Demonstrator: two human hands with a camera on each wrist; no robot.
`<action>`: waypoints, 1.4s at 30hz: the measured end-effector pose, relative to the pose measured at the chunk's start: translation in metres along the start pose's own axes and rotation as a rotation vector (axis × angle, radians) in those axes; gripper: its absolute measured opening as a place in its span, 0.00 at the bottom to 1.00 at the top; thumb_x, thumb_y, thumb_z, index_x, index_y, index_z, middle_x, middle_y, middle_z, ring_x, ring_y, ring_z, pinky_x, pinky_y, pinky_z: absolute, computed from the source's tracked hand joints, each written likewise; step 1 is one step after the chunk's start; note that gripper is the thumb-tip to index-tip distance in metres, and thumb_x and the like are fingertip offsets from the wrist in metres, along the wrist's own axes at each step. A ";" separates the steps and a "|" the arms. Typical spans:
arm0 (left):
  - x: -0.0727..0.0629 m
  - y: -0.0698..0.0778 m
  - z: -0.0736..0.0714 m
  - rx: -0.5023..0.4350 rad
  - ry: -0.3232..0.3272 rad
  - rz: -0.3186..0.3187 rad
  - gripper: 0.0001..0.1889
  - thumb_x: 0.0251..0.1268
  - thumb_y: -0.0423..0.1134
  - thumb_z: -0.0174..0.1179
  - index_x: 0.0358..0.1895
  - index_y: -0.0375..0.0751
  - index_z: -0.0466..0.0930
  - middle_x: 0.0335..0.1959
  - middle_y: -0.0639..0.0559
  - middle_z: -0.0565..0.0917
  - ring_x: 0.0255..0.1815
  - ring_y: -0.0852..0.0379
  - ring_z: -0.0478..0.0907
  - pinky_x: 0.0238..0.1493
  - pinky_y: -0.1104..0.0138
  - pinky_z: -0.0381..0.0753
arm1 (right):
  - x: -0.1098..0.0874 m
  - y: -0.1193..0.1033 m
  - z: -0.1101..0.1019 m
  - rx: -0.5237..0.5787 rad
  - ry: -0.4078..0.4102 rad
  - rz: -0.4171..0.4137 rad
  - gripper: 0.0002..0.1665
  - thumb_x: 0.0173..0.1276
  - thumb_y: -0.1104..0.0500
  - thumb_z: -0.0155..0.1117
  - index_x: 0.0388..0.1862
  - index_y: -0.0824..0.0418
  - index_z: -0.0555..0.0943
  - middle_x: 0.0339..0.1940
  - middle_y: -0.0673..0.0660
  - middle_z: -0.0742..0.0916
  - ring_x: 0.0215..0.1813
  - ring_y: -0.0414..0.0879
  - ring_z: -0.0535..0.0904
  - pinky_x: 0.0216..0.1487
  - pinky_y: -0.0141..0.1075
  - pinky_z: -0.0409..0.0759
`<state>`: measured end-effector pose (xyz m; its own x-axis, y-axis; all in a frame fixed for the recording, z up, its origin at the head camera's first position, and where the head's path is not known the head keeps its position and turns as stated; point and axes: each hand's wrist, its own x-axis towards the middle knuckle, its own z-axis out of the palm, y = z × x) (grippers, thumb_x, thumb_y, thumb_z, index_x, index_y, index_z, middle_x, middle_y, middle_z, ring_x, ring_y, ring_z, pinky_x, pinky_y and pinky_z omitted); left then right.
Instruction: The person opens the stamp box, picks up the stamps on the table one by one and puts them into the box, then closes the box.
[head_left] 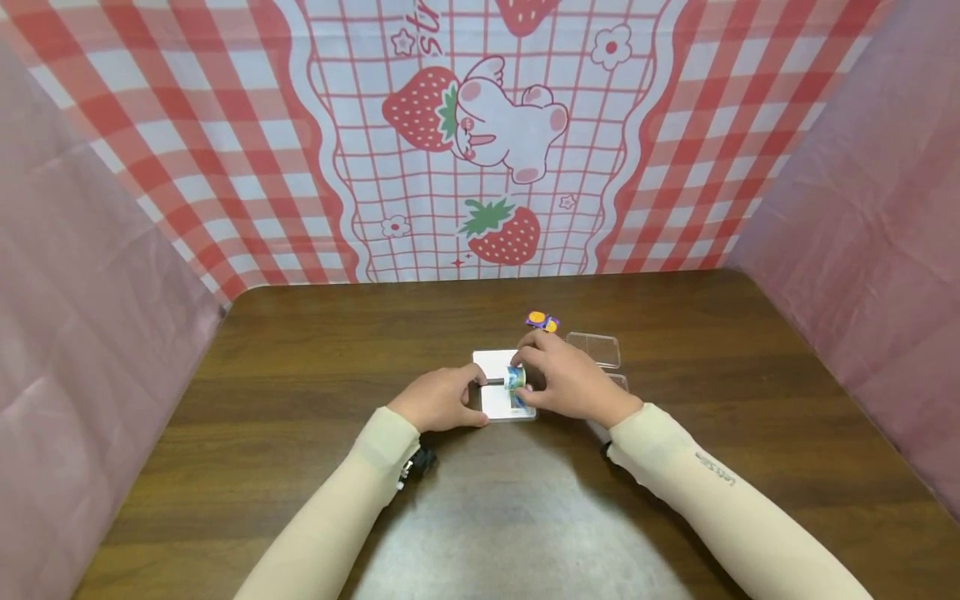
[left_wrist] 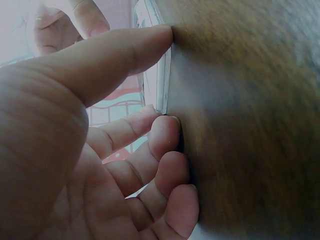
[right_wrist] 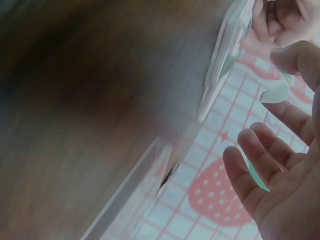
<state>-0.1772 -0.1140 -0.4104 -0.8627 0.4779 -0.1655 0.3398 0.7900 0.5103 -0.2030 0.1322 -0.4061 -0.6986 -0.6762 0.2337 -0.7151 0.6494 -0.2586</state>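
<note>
A thin white pad (head_left: 495,407) lies flat on the table between the two hands, with a blue-green printed patch (head_left: 517,400) near its right side. At the pad's left edge, my left hand (head_left: 442,398) holds it with thumb and forefinger spread along the side. In the left wrist view its other fingertips (left_wrist: 172,167) rest curled on the tabletop. My right hand (head_left: 566,377) reaches over the pad's right side and pinches a small curved sticker (head_left: 515,377) with a blue-green picture. The sticker's white side (right_wrist: 276,93) shows against the forefinger in the right wrist view.
A purple-and-orange piece (head_left: 542,321) lies behind the pad. To the right, a clear plastic case (head_left: 594,348) sits beyond the right hand, partly covered by it. A checked strawberry-print cloth (head_left: 480,233) hangs at the table's back edge, with pink cloth at both sides.
</note>
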 end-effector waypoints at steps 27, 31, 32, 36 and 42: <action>-0.002 -0.002 0.001 -0.006 -0.005 0.012 0.26 0.61 0.52 0.74 0.59 0.49 0.77 0.34 0.56 0.80 0.33 0.59 0.77 0.39 0.62 0.76 | 0.015 -0.025 0.014 -0.050 -0.124 -0.080 0.21 0.61 0.51 0.77 0.52 0.54 0.86 0.54 0.56 0.81 0.49 0.48 0.79 0.43 0.42 0.82; -0.001 -0.002 0.000 -0.005 -0.005 0.018 0.27 0.61 0.52 0.74 0.59 0.48 0.77 0.34 0.56 0.80 0.33 0.59 0.77 0.39 0.62 0.77 | 0.016 -0.024 0.014 -0.060 -0.136 -0.072 0.22 0.60 0.50 0.77 0.52 0.54 0.86 0.54 0.56 0.81 0.49 0.48 0.79 0.44 0.42 0.81; -0.001 -0.002 0.000 -0.005 -0.006 0.017 0.27 0.61 0.52 0.74 0.59 0.48 0.77 0.34 0.56 0.80 0.34 0.59 0.77 0.40 0.62 0.77 | 0.016 -0.024 0.014 -0.060 -0.139 -0.070 0.22 0.60 0.51 0.77 0.52 0.54 0.86 0.54 0.56 0.81 0.49 0.49 0.78 0.44 0.42 0.81; -0.001 -0.001 0.000 -0.010 -0.008 0.014 0.27 0.61 0.53 0.74 0.59 0.49 0.77 0.34 0.56 0.80 0.34 0.59 0.77 0.40 0.62 0.77 | 0.016 -0.023 0.014 -0.064 -0.152 -0.064 0.22 0.60 0.50 0.78 0.52 0.54 0.86 0.55 0.56 0.81 0.50 0.49 0.78 0.45 0.43 0.82; 0.000 -0.001 0.000 -0.008 -0.010 0.008 0.26 0.61 0.53 0.74 0.59 0.50 0.77 0.34 0.56 0.80 0.34 0.59 0.77 0.40 0.61 0.77 | 0.016 -0.023 0.014 -0.059 -0.168 -0.075 0.22 0.62 0.48 0.78 0.52 0.54 0.86 0.56 0.57 0.81 0.52 0.50 0.79 0.47 0.44 0.82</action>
<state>-0.1773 -0.1148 -0.4113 -0.8561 0.4883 -0.1694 0.3439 0.7828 0.5185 -0.1974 0.1012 -0.4090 -0.6328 -0.7691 0.0894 -0.7689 0.6105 -0.1900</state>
